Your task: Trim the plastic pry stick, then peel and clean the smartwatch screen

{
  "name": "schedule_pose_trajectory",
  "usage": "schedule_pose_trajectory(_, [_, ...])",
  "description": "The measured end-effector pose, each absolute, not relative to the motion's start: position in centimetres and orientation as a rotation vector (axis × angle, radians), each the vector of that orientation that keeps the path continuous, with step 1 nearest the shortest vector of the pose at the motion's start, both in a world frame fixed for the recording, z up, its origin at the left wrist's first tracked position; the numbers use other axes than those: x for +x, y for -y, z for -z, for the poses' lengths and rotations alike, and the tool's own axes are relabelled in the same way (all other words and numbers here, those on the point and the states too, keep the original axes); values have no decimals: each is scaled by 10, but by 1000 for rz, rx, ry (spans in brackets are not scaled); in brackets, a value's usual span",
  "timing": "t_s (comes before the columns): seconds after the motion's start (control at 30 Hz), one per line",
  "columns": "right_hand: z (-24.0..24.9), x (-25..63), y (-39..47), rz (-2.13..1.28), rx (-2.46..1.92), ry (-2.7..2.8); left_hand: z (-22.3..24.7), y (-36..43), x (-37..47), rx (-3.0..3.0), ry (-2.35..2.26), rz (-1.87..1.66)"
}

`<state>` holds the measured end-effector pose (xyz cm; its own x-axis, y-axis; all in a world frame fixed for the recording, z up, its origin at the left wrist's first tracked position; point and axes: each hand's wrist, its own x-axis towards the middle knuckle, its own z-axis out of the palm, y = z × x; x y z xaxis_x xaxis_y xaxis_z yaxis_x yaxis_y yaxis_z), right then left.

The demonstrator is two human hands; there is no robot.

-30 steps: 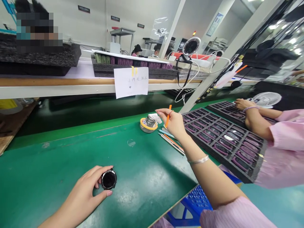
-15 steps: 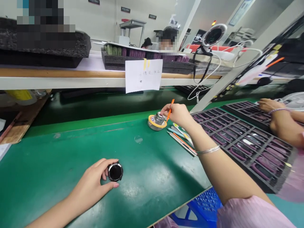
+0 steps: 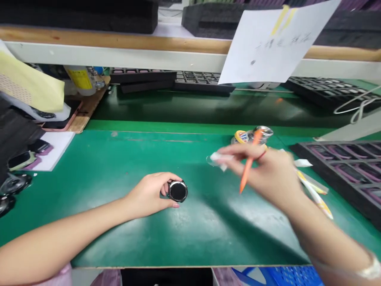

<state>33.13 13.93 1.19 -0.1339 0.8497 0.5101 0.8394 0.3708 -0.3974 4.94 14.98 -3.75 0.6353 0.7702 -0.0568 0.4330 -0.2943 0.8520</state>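
Note:
A round black watch case [image 3: 177,191] with a silver ring rests on the green table, gripped at its left side between the thumb and fingers of my left hand [image 3: 151,194]. Raised over the table, my right hand [image 3: 268,167] pinches a small white wipe or tissue [image 3: 220,159] at its fingertips. An orange stick [image 3: 246,172] is also held in that hand, slanting down across the fingers. Just behind it stand a roll of tape [image 3: 239,137] and a shiny metal container [image 3: 264,133], partly hidden.
Pens [image 3: 315,194] lie right of my right hand, beside a black foam tray [image 3: 336,178] of purple-edged watch parts. Watches [image 3: 22,160] and a white sheet [image 3: 59,151] are at the left. A shelf edge [image 3: 119,49] with a hanging paper [image 3: 274,47] crosses above.
The view has turned left and down. My right hand has come away from the metal container toward me, now with the white piece in its fingertips. My left hand still holds the watch case.

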Motion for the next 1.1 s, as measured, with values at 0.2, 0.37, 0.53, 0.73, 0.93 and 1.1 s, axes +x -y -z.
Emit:
schedule_pose_trajectory(0.2, [33,247,-111,-210,-929,2280,34,-148,53,1899,-932,-466])
schedule_pose_trajectory(0.37, [41,249,-123,-75,-987,2196,31,-147,57,1848,-973,-462])
schedule_pose_trajectory(0.53, [41,247,-113,-49,-978,2267,32,-147,57,1887,-968,-499])
schedule_pose_trajectory(0.73, [44,250,-113,23,-1036,2176,32,-144,56,1864,-992,-492])
schedule_pose_trajectory(0.93, [45,240,-117,-111,-1007,2172,33,-144,57,1857,-999,-519])
schedule_pose_trajectory(1.1, [39,255,-122,-278,-1220,2061,33,-144,59,1764,-1035,-480])
